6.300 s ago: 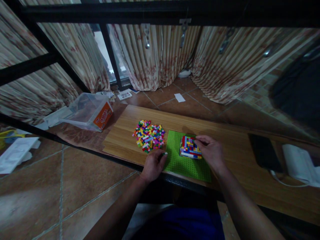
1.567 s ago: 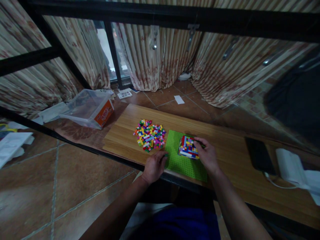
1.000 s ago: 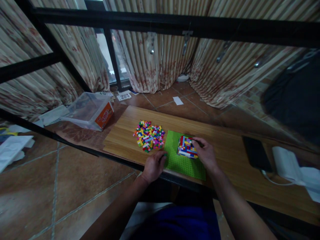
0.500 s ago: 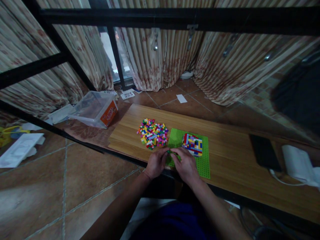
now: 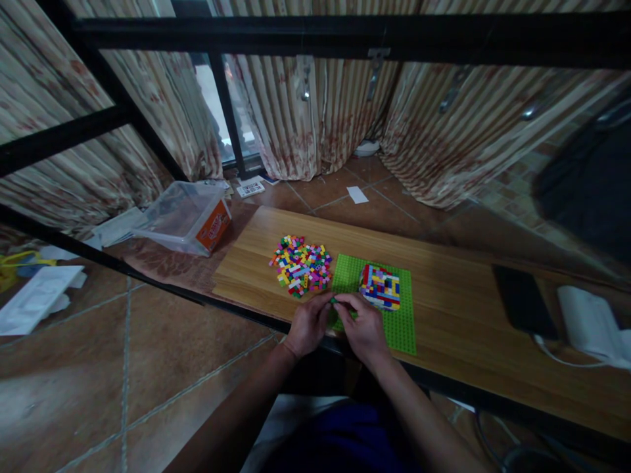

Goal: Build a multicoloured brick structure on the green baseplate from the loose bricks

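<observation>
My left hand (image 5: 309, 323) and my right hand (image 5: 363, 324) meet at the fingertips over the near left corner of a green baseplate (image 5: 401, 332). Pinched between them is a small dark green toy brick (image 5: 334, 300), mostly covered by the fingers. On the baseplate, just beyond my right hand, stands a block built of multicoloured bricks (image 5: 380, 286), with red, blue, yellow and white pieces. Left of the plate, a heap of loose toy bricks (image 5: 302, 264) in many colours lies on the wooden tabletop (image 5: 246, 263).
A black phone (image 5: 523, 300) and a white charger-like device (image 5: 589, 322) with a cable lie at the right. Beyond the left end sits a clear plastic box (image 5: 182, 217) with an orange label. A black metal frame (image 5: 315, 33) crosses above, before the curtains.
Both hands stay together at the green brick, with only slight finger movement. The whole view has shifted very slightly.
</observation>
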The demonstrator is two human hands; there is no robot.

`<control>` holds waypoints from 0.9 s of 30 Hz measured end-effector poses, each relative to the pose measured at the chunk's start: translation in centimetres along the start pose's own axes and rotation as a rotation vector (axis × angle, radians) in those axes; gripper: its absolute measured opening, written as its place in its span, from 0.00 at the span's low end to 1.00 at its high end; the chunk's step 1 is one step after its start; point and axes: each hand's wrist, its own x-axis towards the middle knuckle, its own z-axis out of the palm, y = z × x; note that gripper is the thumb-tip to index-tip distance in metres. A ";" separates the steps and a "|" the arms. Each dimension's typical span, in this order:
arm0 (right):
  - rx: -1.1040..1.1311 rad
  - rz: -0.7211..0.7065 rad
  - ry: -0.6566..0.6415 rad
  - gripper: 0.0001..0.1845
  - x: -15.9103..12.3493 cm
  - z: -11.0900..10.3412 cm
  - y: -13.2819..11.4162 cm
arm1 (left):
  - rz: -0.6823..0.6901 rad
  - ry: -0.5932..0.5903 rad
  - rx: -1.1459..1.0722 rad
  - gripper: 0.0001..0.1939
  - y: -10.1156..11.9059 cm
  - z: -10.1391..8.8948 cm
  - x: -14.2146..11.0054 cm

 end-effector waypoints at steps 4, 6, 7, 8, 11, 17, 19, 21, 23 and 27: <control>-0.031 0.015 0.035 0.10 0.3 -2.1 -0.1 | -0.008 -0.013 0.028 0.16 0.0 0.1 0.0; -0.059 0.045 0.091 0.11 0.6 -3.5 0.4 | -0.012 -0.006 0.047 0.16 -0.1 0.1 0.0; -0.080 0.065 0.125 0.12 0.8 -4.2 0.9 | -0.013 0.000 0.055 0.16 -0.1 0.2 0.0; -0.107 0.083 0.155 0.13 0.9 -5.0 1.4 | -0.015 0.005 0.062 0.15 -0.1 0.2 0.0; -0.204 0.096 0.207 0.15 1.5 -6.8 3.1 | -0.020 0.003 0.071 0.14 -0.2 0.2 0.0; -0.339 0.063 0.156 0.17 2.9 -8.1 4.9 | -0.021 -0.006 0.095 0.14 -0.1 0.2 0.1; -0.367 0.060 0.149 0.17 3.2 -8.0 4.9 | -0.018 0.001 0.094 0.14 -0.1 0.2 0.1; -0.374 0.065 0.150 0.18 3.4 -7.8 4.9 | -0.015 0.004 0.090 0.14 -0.1 0.2 0.1; -0.369 0.073 0.147 0.18 3.6 -7.6 5.1 | -0.011 0.000 0.088 0.14 -0.1 0.2 0.1; -0.362 0.101 0.155 0.18 3.8 -7.5 5.4 | -0.007 -0.010 0.092 0.14 -0.2 0.2 0.1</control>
